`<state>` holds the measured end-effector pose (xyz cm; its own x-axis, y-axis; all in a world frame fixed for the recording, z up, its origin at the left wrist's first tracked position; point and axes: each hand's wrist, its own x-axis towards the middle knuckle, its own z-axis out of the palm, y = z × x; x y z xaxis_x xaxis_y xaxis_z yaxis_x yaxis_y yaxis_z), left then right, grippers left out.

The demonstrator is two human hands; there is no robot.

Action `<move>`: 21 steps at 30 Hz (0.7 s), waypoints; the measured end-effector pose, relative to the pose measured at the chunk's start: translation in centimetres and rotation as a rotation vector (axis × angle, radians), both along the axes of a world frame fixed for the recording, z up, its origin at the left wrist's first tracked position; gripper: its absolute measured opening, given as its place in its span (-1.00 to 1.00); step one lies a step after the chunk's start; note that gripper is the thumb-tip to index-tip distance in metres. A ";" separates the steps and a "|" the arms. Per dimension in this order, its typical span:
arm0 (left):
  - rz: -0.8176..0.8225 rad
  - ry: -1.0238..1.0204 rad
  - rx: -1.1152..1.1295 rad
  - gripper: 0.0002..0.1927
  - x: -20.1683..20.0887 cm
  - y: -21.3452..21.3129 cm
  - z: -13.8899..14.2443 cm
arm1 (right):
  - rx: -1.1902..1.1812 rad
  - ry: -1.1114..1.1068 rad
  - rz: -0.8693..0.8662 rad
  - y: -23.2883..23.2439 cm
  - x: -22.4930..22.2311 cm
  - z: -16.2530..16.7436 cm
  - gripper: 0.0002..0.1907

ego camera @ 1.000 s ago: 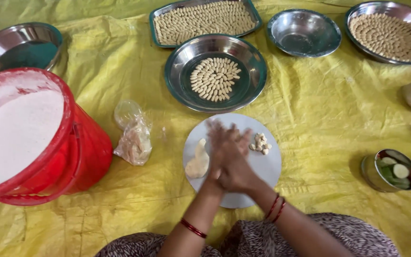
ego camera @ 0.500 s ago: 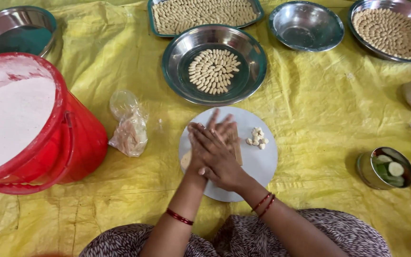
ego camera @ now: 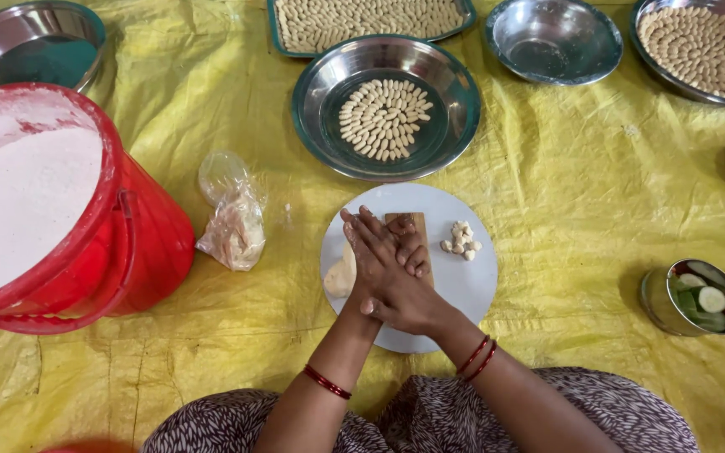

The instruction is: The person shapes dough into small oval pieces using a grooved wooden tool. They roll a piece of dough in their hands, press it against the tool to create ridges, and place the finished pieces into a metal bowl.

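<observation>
My right hand [ego camera: 383,268] lies flat over my left hand [ego camera: 413,252], palm against palm, above a round white plate [ego camera: 463,285]. Whatever sits between the palms is hidden. Only the left fingers show, past the right hand's edge. On the plate, a pale lump of dough [ego camera: 339,275] lies just left of the hands. A small wooden board [ego camera: 404,220] peeks out from under them. A little heap of small shaped dough pieces [ego camera: 461,242] lies to their right.
A steel bowl [ego camera: 320,101] holding rows of shaped pieces stands beyond the plate. Farther back are a filled tray [ego camera: 283,38], an empty steel bowl [ego camera: 551,38] and a filled plate [ego camera: 673,80]. A red flour bucket [ego camera: 144,243], a plastic bag [ego camera: 232,222], a small cucumber tin [ego camera: 656,294].
The pressed hands have slid against each other, the fingers now pointing more to the upper left. The camera has drifted slightly; nothing else on the sheet has moved.
</observation>
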<state>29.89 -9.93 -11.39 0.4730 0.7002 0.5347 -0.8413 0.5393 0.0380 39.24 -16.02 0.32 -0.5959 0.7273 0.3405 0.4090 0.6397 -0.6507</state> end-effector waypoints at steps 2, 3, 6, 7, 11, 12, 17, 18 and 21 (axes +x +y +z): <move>0.052 0.075 -0.133 -0.27 0.2 -0.3 0.0 | -0.170 0.205 0.123 1.1 0.4 0.4 -0.17; 0.088 0.208 -0.215 -0.22 0.2 -0.4 0.4 | -0.260 0.262 0.138 1.9 0.8 0.6 -0.30; 0.104 0.451 -0.402 -0.05 -0.5 -0.5 3.5 | -0.553 0.607 0.204 3.6 3.2 1.0 -0.51; 0.047 0.427 -0.416 0.00 -0.8 -0.6 4.8 | -0.656 0.838 0.245 4.0 4.1 1.1 -0.56; 0.094 0.429 -0.300 0.09 -1.2 -0.7 8.1 | -0.498 0.391 -0.218 4.2 5.2 1.0 -0.77; 0.136 0.443 -0.295 0.08 -1.2 -0.6 8.3 | -0.405 0.300 -0.256 4.0 5.0 0.9 -0.76; 0.456 0.531 -0.579 -0.04 -1.5 0.3 6.0 | -0.186 0.077 -0.252 3.6 3.3 -1.0 -0.82; 0.512 0.503 -0.655 -0.11 -1.8 0.6 5.5 | -0.337 0.252 -0.234 4.0 3.3 -1.5 -0.84; 0.665 0.596 -0.758 -0.32 -2.7 1.6 5.1 | -0.644 0.686 -0.241 5.6 4.9 -3.2 -0.88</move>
<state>27.17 -8.37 -6.28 -0.0709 0.9486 -0.3084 -0.9236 0.0543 0.3794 44.09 -10.38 -2.91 -0.2266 0.9726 0.0526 -0.1160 0.0266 -0.9929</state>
